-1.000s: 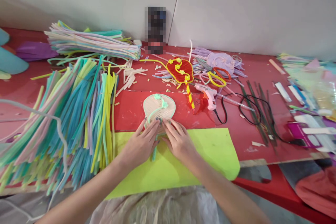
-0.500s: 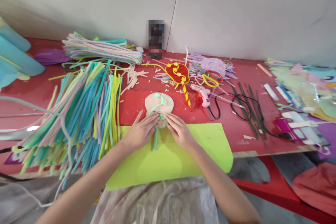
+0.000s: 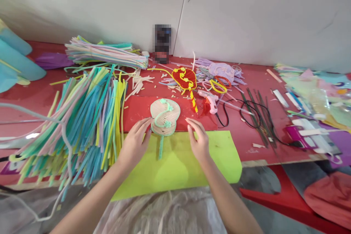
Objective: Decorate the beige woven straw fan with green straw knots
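Observation:
A pale pink craft fan (image 3: 175,111) made of pipe cleaners lies flat, with a mint green outline, a curved stem, small green flowers and a green handle (image 3: 161,148) pointing toward me. My left hand (image 3: 136,142) is open at its left edge, fingers stretched out; whether the tips touch the rim I cannot tell. Apart from the fan on the right, my right hand (image 3: 199,140) is open and holds nothing. Under the fan lie a red board (image 3: 137,113) and a yellow-green sheet (image 3: 181,175).
Bundles of coloured pipe cleaners (image 3: 93,117) crowd the left. Behind the fan lie a red and yellow fan (image 3: 184,77), scissors (image 3: 218,86) and a pink glue gun (image 3: 210,100) with a black cord. A power strip (image 3: 315,135) sits at the right.
Both hands have come off the fan's face and moved apart, left hand to the left, right hand to the right. The lower green flower now shows.

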Available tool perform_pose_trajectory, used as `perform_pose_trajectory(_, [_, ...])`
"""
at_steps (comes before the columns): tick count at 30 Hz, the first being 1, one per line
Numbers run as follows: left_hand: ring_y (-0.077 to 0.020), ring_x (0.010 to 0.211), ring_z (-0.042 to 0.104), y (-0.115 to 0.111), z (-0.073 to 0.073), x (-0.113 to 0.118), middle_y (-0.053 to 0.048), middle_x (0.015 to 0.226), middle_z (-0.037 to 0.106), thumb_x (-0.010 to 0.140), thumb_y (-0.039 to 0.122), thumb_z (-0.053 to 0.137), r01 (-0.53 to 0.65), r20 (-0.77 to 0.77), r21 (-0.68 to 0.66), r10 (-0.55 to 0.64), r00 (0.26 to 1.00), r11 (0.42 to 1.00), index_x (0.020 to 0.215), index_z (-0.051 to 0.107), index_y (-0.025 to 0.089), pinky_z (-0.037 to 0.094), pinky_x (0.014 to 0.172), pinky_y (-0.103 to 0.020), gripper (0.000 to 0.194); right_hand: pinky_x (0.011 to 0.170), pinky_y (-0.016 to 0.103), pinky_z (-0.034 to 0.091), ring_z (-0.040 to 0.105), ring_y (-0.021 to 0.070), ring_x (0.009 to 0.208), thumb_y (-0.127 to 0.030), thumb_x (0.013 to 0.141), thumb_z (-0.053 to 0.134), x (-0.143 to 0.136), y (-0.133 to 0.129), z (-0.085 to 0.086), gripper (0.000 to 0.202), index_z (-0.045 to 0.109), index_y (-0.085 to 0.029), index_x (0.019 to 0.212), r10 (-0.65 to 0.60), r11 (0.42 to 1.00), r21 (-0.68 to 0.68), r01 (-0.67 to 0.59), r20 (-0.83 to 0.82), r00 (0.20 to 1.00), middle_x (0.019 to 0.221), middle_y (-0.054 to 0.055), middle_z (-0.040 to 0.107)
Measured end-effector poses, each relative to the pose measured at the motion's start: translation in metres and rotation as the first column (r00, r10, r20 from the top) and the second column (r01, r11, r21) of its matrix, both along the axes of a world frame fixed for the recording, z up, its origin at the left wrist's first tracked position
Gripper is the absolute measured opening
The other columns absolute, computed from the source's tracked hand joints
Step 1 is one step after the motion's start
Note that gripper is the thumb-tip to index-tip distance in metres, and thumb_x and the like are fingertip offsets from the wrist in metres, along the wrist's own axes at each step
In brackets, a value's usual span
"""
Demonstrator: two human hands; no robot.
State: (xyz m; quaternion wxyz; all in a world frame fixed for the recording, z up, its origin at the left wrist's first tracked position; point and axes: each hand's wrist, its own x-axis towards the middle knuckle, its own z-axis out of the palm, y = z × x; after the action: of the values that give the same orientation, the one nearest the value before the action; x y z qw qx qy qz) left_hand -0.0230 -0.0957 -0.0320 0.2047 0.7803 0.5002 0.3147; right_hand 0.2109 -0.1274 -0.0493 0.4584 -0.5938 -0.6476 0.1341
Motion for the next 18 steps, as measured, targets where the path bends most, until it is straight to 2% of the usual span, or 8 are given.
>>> perform_pose_trajectory(4, [-0.0203,0.096,0.058,-0.008,-0.005,-0.007,-0.007,0.1,0.062,0.089,0.025,0.044,-0.124,0.0,-0.001,0.124,0.992,0.992,0.103,0.061,0.02,0.047,0.088,-0.037,0.022,0.08,0.035,0.051,0.06,0.0182,0.091,-0.025,0.09,0.048,0.004,-0.002,-0.004,0.021,0.061,-0.019,0.106,-0.12,0.993,-0.023,0.119,-0.038,0.992,0.1,0.009,0.062])
perform_pose_trajectory(7, [-0.0185,0.088,0.059,-0.004,-0.005,-0.01,-0.006,0.092,0.062,0.088,0.027,0.046,-0.154,0.011,-0.025,0.154,0.988,0.988,0.092,0.062,0.018,0.047,0.082,-0.034,0.019,0.075,0.034,0.05,0.059,0.0174,0.082,-0.028,0.087,0.053,0.007,-0.001,-0.006,0.014,0.062,-0.018,0.092,-0.178,0.984,-0.019,0.178,-0.042,0.983,0.09,0.007,0.062])
perform_pose_trajectory(9, [-0.0176,0.087,0.059,0.002,0.0,-0.01,-0.005,0.091,0.062,0.088,0.028,0.046,-0.15,0.015,-0.021,0.15,0.989,0.989,0.091,0.063,0.018,0.047,0.081,-0.032,0.019,0.071,0.033,0.05,0.057,0.0166,0.076,-0.031,0.086,0.056,0.009,0.002,-0.005,0.014,0.062,-0.018,0.085,-0.202,0.979,-0.023,0.201,-0.041,0.979,0.084,0.005,0.061])
perform_pose_trajectory(12, [-0.0172,0.087,0.059,0.016,0.016,-0.006,-0.005,0.092,0.062,0.088,0.027,0.047,-0.124,0.021,0.004,0.124,0.992,0.992,0.093,0.064,0.02,0.047,0.082,-0.032,0.019,0.067,0.031,0.048,0.056,0.0156,0.071,-0.034,0.085,0.057,0.011,0.013,0.003,0.016,0.061,-0.019,0.08,-0.197,0.979,-0.063,0.194,-0.051,0.979,0.079,0.004,0.06])
perform_pose_trajectory(16, [-0.0158,0.085,0.059,0.04,0.048,0.006,-0.004,0.091,0.063,0.087,0.023,0.048,-0.086,0.046,0.058,0.083,0.995,0.995,0.092,0.065,0.019,0.047,0.081,-0.03,0.018,0.065,0.029,0.046,0.055,0.0144,0.068,-0.038,0.084,0.057,0.007,0.041,0.019,0.02,0.062,-0.019,0.078,-0.124,0.987,-0.115,0.115,-0.072,0.99,0.076,0.002,0.06])
perform_pose_trajectory(18, [-0.0151,0.087,0.059,0.057,0.062,0.016,-0.003,0.091,0.064,0.086,0.023,0.05,-0.149,0.125,0.135,0.132,0.983,0.98,0.093,0.064,0.019,0.046,0.084,-0.029,0.016,0.066,0.029,0.046,0.056,0.0148,0.071,-0.038,0.084,0.055,0.002,0.058,0.027,0.02,0.064,-0.02,0.08,-0.079,0.991,-0.118,0.07,-0.073,0.994,0.079,0.003,0.061])
